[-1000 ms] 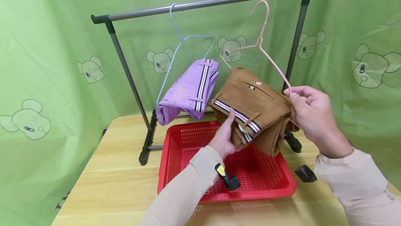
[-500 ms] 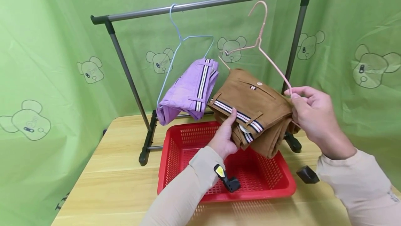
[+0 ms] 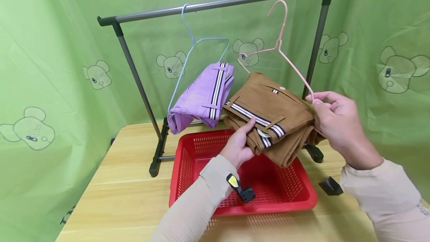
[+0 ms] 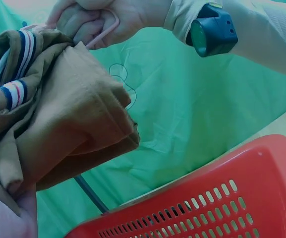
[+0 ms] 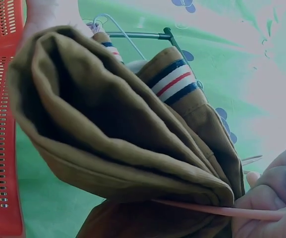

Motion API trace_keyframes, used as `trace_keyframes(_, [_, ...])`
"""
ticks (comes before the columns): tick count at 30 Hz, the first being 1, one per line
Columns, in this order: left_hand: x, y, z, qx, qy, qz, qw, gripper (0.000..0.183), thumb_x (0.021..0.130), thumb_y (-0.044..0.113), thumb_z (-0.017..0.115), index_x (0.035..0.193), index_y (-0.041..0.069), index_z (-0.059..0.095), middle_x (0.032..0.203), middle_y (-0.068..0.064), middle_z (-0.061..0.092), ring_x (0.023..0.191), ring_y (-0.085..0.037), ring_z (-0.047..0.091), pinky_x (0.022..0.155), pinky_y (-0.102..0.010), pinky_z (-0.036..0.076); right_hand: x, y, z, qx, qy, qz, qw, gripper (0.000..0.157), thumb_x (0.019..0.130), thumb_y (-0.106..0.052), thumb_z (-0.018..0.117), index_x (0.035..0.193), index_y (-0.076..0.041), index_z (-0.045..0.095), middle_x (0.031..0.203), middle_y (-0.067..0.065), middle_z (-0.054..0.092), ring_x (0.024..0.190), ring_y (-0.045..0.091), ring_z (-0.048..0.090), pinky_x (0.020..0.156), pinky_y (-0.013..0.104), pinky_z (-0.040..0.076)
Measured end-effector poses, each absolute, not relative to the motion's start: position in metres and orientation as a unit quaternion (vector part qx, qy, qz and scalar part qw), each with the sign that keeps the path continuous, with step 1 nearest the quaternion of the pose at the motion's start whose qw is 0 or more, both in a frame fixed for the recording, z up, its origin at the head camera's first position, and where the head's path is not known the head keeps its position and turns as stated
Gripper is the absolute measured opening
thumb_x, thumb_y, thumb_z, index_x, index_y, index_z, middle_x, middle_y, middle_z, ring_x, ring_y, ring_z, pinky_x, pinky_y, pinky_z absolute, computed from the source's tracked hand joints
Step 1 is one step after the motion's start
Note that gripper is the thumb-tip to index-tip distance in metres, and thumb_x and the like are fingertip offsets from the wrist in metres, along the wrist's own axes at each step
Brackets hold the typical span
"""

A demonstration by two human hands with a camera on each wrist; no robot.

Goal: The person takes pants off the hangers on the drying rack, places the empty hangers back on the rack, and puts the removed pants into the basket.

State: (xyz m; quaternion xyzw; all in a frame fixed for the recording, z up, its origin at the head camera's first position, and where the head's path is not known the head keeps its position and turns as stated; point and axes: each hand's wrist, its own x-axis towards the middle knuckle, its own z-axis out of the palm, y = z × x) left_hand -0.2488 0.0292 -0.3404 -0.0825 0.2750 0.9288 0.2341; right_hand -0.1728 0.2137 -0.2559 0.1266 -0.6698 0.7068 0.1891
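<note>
Brown trousers [image 3: 268,104] with a striped waistband lie folded over the lower bar of a pink wire hanger [image 3: 295,68]. My left hand [image 3: 239,147] grips their waistband edge, thumb on top and the fingers hidden underneath. At the hanger's right corner, my right hand [image 3: 339,126] pinches the wire beside the cloth. In the right wrist view, the folded legs of the trousers [image 5: 108,124] droop over the pink bar [image 5: 242,213]. The hanger's hook is up near the rack's rail [image 3: 231,1], overlapping the backdrop just below it.
Lilac trousers [image 3: 205,98] hang from the rail on a blue hanger [image 3: 183,68]. Below the brown trousers, a red perforated basket [image 3: 262,209] stands on the wooden table [image 3: 114,186]. Behind is a green curtain [image 3: 50,66] with bear outlines. Rack feet [image 3: 155,165] flank the basket.
The brown trousers and pink hanger have shifted slightly, the trousers a little to the right along the bar. My left hand still grips the waistband; the lilac trousers have not moved.
</note>
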Motion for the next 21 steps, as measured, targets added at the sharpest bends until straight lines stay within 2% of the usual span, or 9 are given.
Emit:
trace_keyframes(5, [-0.2468, 0.0308, -0.3387, -0.084, 0.283, 0.931, 0.215, 0.033, 0.092, 0.03, 0.066, 0.112, 0.003, 0.062, 0.107, -0.006, 0.069, 0.113, -0.022, 0.059, 0.099, -0.036, 0.045, -0.1728, 0.2137, -0.2565, 0.122, -0.678, 0.698, 0.196, 0.019, 0.099, -0.002, 0.048, 0.098, -0.009, 0.066, 0.049, -0.003, 0.043, 0.035, 0.006, 0.033, 0.032, 0.034, 0.013])
trace_keyframes(11, [-0.2477, 0.0298, -0.3357, -0.088, 0.285, 0.929, 0.22, 0.019, 0.092, 0.016, 0.068, 0.105, 0.003, 0.062, 0.103, -0.006, 0.069, 0.106, -0.021, 0.062, 0.098, -0.036, 0.046, -0.173, 0.2144, -0.2574, 0.122, -0.689, 0.686, 0.199, 0.019, 0.099, -0.003, 0.048, 0.098, -0.01, 0.066, 0.049, -0.003, 0.043, 0.035, 0.006, 0.033, 0.032, 0.035, 0.013])
trace_keyframes(16, [-0.2456, 0.0276, -0.3352, -0.079, 0.274, 0.931, 0.229, 0.02, 0.092, 0.011, 0.066, 0.109, 0.003, 0.06, 0.11, -0.007, 0.066, 0.11, -0.021, 0.06, 0.099, -0.035, 0.045, -0.1726, 0.2147, -0.2599, 0.115, -0.703, 0.674, 0.197, 0.018, 0.099, -0.004, 0.049, 0.099, -0.011, 0.065, 0.05, -0.003, 0.043, 0.036, 0.006, 0.034, 0.032, 0.035, 0.015])
trace_keyframes(21, [-0.2465, 0.0256, -0.3322, -0.064, 0.271, 0.931, 0.237, 0.018, 0.093, 0.01, 0.063, 0.109, 0.003, 0.059, 0.108, -0.007, 0.065, 0.109, -0.021, 0.059, 0.101, -0.036, 0.043, -0.1731, 0.2142, -0.2583, 0.122, -0.705, 0.667, 0.206, 0.019, 0.099, -0.004, 0.048, 0.098, -0.011, 0.066, 0.049, -0.003, 0.043, 0.035, 0.006, 0.033, 0.031, 0.035, 0.014])
